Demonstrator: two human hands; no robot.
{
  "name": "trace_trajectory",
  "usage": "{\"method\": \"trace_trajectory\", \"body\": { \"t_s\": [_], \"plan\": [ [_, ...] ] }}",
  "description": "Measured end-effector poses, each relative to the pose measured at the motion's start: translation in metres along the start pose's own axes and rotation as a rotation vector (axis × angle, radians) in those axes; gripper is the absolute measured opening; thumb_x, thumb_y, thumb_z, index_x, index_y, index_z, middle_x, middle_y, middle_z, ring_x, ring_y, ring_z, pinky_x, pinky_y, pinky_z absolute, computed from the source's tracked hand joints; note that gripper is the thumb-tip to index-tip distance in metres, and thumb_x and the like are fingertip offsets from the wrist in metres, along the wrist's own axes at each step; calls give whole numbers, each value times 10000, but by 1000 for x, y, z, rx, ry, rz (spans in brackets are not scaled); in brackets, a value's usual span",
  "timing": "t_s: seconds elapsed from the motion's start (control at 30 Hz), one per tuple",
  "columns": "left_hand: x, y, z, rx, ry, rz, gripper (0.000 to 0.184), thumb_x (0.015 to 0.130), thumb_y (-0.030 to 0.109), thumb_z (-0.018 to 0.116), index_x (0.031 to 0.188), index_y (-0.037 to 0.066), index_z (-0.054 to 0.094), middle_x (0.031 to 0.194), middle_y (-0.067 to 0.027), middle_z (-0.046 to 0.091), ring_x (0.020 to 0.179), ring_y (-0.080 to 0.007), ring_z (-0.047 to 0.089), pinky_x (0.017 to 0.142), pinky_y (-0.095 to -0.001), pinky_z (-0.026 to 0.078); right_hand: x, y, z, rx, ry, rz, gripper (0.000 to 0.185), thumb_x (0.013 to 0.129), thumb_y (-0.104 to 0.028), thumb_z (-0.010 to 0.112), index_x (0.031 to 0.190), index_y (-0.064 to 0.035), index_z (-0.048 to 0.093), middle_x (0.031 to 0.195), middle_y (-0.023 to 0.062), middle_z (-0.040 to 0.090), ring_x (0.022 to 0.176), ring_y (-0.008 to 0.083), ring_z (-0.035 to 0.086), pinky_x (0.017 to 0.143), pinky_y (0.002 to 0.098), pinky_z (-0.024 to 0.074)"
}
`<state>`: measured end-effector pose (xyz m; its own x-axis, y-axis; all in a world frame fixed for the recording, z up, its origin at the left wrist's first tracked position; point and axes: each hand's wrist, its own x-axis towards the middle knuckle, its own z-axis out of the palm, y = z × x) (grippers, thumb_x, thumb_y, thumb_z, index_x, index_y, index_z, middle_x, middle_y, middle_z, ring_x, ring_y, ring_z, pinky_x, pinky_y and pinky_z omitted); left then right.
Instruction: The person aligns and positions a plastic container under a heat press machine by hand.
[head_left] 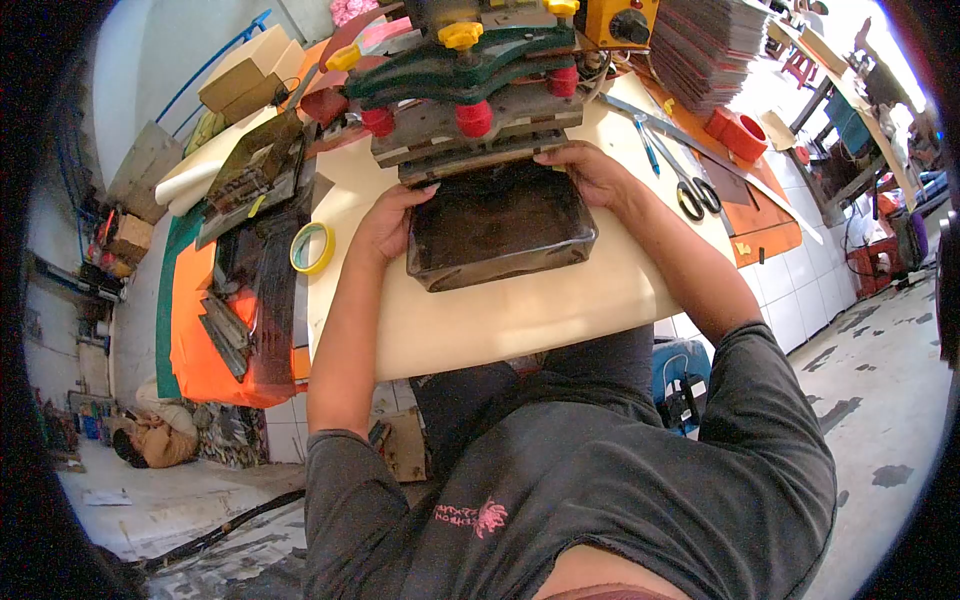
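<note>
A dark, glossy rectangular block or tray (500, 228) lies on the pale tabletop (480, 325), its far edge under the front of a press (470, 85) with green arms, red knobs and yellow handles. At its left side is my left hand (392, 222), thumb on the upper left corner and the other fingers mostly hidden. My right hand (588, 172) is at the far right corner, its fingers reaching to the press's lower plate (480, 150). Both hands are closed around the edges there. Exactly what the right fingertips touch is hard to tell.
Yellow tape roll (312, 248) lies left of my left forearm. Scissors (697, 197), a blue pen (650, 148) and a metal ruler (760, 185) lie right. Stacked sheets (708, 50) stand back right. Another person (160, 440) is low at far left.
</note>
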<state>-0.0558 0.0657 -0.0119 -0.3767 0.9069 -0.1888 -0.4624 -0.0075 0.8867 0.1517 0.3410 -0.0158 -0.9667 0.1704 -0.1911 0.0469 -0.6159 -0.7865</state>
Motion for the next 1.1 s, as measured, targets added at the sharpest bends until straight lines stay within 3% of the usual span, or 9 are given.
{"method": "trace_trajectory", "body": {
  "t_s": [0.4,0.63,0.7,1.0,1.1],
  "plan": [
    [-1,-1,-1,-64,-54,14,461,985,105,709,1395,-69,589,1370,-175,686,1230,-280,678,1112,-416,516,-4,1,6,-8,40,-63,380,949,-27,704,1290,113,612,1257,219,710,1133,335,717,1095,475,551],
    [-1,-1,0,-41,-16,2,459,981,104,713,1392,-60,590,1368,-173,685,1221,-280,680,1106,-417,521,-3,-1,2,-13,16,-44,385,945,-13,705,1290,125,605,1265,226,706,1165,326,706,1107,468,546],
    [0,-2,-1,-37,-18,15,453,981,102,712,1388,-57,594,1366,-171,686,1216,-279,683,1102,-417,525,-2,-2,1,-11,-10,-22,462,927,-20,741,1342,111,588,1301,212,694,1180,302,695,1094,428,552],
    [1,-3,-2,-50,-3,3,440,990,105,699,1386,-58,599,1343,-176,701,1184,-281,704,1068,-426,554,-3,-3,1,-51,20,-6,383,964,-37,701,1306,110,611,1280,209,706,1178,311,703,1115,453,540],
    [0,-3,-5,20,-15,-18,495,975,162,726,1421,4,581,1392,-124,674,1270,-282,646,1150,-423,477,-2,-3,-4,-75,11,9,371,977,-44,687,1310,103,618,1286,202,706,1184,304,699,1116,444,537]
  ]
}}
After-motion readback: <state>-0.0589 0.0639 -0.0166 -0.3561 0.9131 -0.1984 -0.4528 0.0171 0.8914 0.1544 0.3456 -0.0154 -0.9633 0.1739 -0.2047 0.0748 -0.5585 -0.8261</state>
